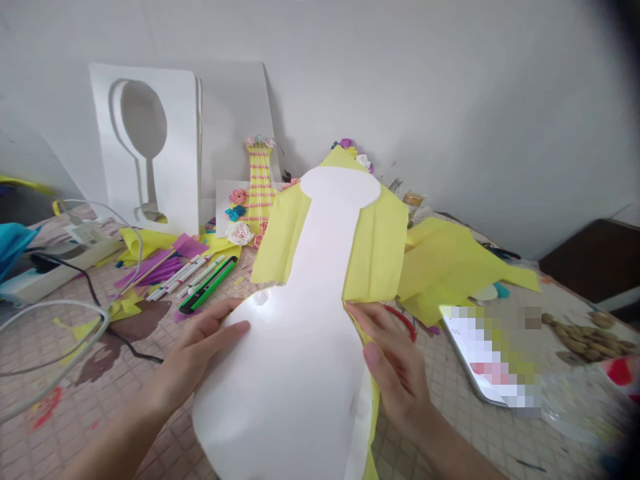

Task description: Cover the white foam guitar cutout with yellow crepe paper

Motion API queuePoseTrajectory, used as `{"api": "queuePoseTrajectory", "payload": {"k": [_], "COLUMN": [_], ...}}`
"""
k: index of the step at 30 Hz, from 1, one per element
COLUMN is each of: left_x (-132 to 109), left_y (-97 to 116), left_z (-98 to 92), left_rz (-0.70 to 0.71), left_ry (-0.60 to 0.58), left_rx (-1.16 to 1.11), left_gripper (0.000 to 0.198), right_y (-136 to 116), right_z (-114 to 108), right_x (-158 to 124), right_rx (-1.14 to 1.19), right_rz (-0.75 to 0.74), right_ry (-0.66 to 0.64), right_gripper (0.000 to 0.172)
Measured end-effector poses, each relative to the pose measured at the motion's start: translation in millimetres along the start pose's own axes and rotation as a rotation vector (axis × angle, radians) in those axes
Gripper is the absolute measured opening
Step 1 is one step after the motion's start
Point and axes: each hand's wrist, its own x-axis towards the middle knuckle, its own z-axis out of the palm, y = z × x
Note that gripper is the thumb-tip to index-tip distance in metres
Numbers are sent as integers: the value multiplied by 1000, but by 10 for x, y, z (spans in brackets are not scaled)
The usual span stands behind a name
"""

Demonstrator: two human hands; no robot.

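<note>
A white guitar-shaped foam cutout [305, 347] lies tilted up in front of me, its neck wrapped on both sides by folded yellow paper [375, 247]. My left hand [200, 350] holds the cutout's left edge, with the thumb lying on its white face. My right hand [395, 363] grips the right edge, pinching the yellow paper against the board at the waist. Behind it stands a finished yellow guitar model [260, 193] with pink strings and paper flowers.
A white foam board [150, 147] with a guitar-shaped hole leans on the wall. A green utility knife [207, 285], pens, paper scraps, cables and a power strip [60, 260] lie at left. Loose yellow paper [450, 267], a phone [480, 353] and nuts sit at right.
</note>
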Motion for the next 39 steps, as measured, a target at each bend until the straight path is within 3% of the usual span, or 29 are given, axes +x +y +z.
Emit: {"api": "queuePoseTrajectory", "payload": {"k": [14,22,32,39], "left_x": [49,39,36,54], "left_y": [-54,-10,3,-12], "left_z": [-96,-92,-72,-86], "left_rz": [-18,17,17,24], "left_ry": [-57,-25,-18,-16], "left_rx": [14,0,3,-16], "left_gripper": [39,36,35,36], "right_y": [32,-9,30,7], "right_z": [-21,-9,-18,-26], "right_x": [-1,-24,-16,-21], "right_rx": [-178,139,-121,96], "right_rz": [-148,121,-28,99], "right_ry": [-18,-75,-121,-111], "right_gripper": [45,41,48,48]}}
